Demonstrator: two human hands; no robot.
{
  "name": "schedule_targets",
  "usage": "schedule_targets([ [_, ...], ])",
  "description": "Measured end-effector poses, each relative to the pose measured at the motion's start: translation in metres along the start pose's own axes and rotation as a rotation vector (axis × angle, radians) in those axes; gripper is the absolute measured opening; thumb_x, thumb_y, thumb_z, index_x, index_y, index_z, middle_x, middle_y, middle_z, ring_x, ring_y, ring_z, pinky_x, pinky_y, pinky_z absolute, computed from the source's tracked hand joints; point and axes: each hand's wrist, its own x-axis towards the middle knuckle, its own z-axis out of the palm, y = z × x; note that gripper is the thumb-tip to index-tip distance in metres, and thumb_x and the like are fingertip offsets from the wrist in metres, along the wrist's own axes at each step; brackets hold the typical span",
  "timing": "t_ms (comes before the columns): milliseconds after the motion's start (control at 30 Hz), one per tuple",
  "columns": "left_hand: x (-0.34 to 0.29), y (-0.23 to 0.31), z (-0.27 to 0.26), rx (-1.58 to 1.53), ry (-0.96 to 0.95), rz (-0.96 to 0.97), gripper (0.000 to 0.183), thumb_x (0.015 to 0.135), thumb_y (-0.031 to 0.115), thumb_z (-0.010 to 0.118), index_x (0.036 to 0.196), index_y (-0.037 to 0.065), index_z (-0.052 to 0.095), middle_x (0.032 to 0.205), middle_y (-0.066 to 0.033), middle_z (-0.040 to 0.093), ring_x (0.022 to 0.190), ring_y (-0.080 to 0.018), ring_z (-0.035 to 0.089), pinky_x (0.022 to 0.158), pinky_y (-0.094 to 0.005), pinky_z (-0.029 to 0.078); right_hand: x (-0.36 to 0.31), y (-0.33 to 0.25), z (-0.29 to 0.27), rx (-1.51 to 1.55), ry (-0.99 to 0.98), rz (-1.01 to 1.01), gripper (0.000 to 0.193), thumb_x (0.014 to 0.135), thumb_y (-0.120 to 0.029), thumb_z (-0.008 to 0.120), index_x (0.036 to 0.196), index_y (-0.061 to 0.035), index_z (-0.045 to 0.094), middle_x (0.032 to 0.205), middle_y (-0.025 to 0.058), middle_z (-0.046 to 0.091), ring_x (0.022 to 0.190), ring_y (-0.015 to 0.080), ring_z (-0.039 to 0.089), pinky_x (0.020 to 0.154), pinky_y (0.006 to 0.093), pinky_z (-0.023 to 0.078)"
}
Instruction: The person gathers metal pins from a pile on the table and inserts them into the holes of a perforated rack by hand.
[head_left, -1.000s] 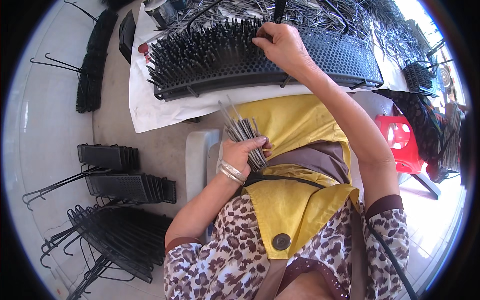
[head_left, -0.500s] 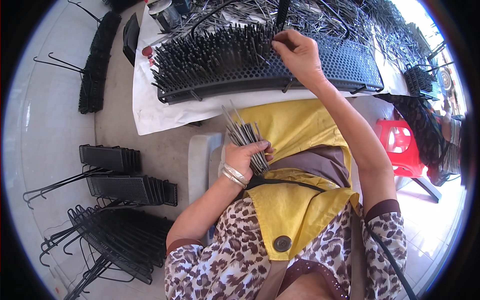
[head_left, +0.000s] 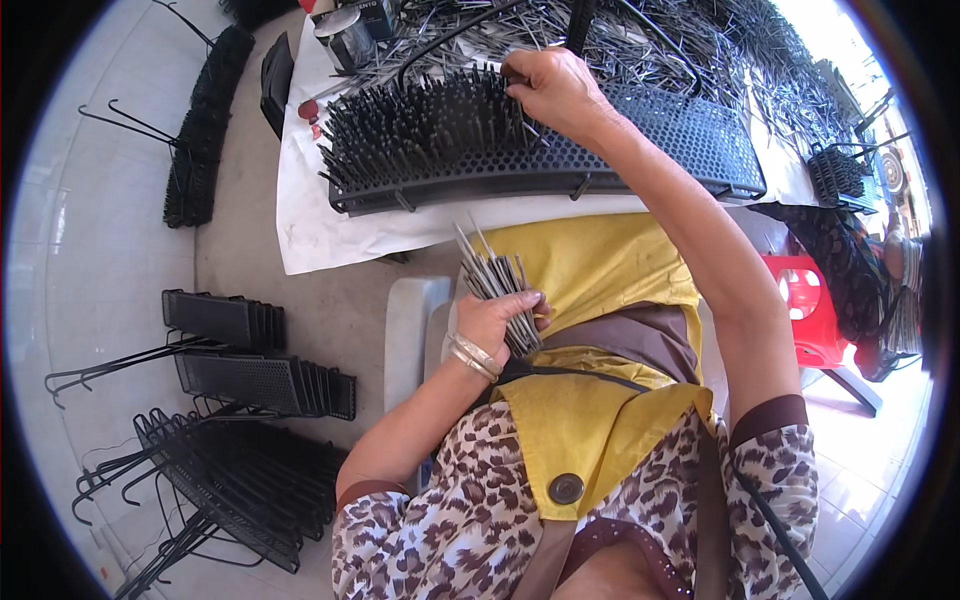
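Observation:
My left hand (head_left: 497,322), with two bangles on its wrist, is closed round a bundle of thin grey metal rods (head_left: 500,285) above my lap. On the table in front of me lies a long black perforated rack (head_left: 660,125). Dark thin rods (head_left: 420,130) stand densely upright in the holes of its left part; the right part shows bare holes. My right hand (head_left: 558,90) is over the rack's middle, at the right edge of the standing rods. Its thumb and forefinger are pinched together, and whatever is between them is hidden.
A heap of loose rods (head_left: 740,50) covers the table's back, with a metal can (head_left: 345,42) at the left. Black racks with hooks (head_left: 240,470) lean on the floor to the left. A red stool (head_left: 805,310) and another person's patterned clothing (head_left: 850,260) are at right.
My right hand has moved left and slightly away from me along the rack, its fingers still pinched. The left hand holds the bundle much as before. The whole view has shifted slightly.

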Motion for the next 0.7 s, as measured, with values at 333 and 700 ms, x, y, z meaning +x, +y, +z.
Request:
schedule_targets([
  [333,-0.002,0.002,0.003,-0.006,0.005,-0.002,0.012,0.066,-0.003,0.062,0.074,-0.008,0.055,0.068,-0.0144,0.058,0.059,-0.0227,0.060,0.051,-0.0312,0.052,-0.006,0.006,0.005,-0.036,0.120,-0.119,0.011,0.065,-0.006,0.058,0.073,-0.0019,0.052,0.065,0.0135,0.054,0.067,0.0305,0.053,0.059,0.0370,0.043],
  [700,-0.002,0.002,0.002,0.024,0.015,-0.006,0.012,0.066,-0.003,0.063,0.074,-0.007,0.055,0.067,-0.0143,0.058,0.059,-0.0226,0.060,0.050,-0.0312,0.052,-0.008,0.014,0.007,0.080,0.256,-0.043,0.011,0.067,-0.005,0.060,0.074,-0.0013,0.052,0.062,0.0092,0.055,0.055,0.0188,0.053,0.052,0.0268,0.042],
])
